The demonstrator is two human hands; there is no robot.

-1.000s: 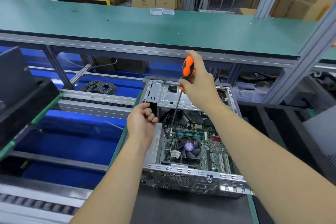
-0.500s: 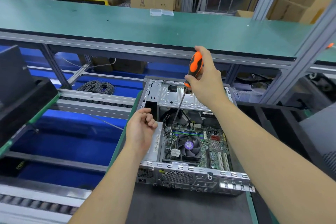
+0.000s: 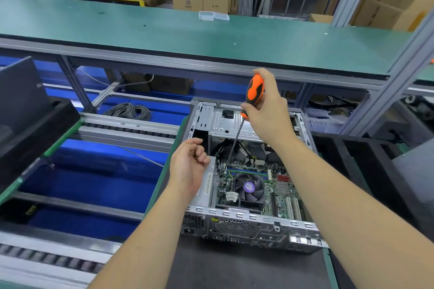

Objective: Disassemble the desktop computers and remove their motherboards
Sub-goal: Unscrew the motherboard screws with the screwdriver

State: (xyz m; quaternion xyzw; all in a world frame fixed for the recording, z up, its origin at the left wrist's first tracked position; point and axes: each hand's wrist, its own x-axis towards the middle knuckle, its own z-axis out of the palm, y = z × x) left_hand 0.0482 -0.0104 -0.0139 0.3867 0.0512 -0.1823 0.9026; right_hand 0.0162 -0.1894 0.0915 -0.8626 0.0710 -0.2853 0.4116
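Right hand [image 3: 267, 112] clamped the screwdriver [image 3: 254, 91], shaft slanting down-left to the motherboard [image 3: 258, 185] corner; left hand [image 3: 187, 166] loosely curled, empty, just beside.

A green shelf [image 3: 164, 30] bears a clear box [image 3: 206, 15]; cartons [image 3: 199, 0] stand behind it; a cable coil [image 3: 129, 111] lies below on blue.
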